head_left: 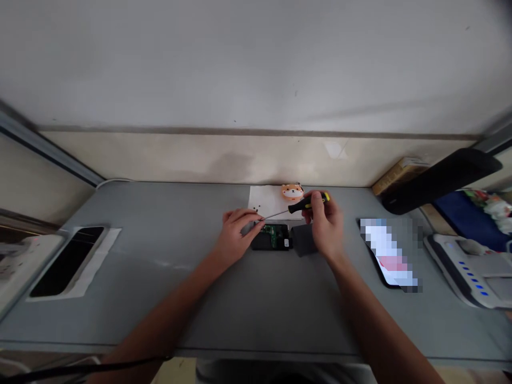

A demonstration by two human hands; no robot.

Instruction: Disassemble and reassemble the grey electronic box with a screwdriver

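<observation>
My right hand grips the black and yellow handle of a screwdriver, whose thin shaft slants down to the left. At the shaft's tip, the fingers of my left hand are pinched together around it; any small part between them is too small to make out. Just below the tip lies an opened black device casing with a green circuit board exposed. A dark grey block sits against its right end, partly under my right hand.
Behind the casing, a white paper sheet bears several tiny dark bits and an orange animal-faced case. A phone on paper lies left; a lit phone and a white power strip stand right. A wall closes the back.
</observation>
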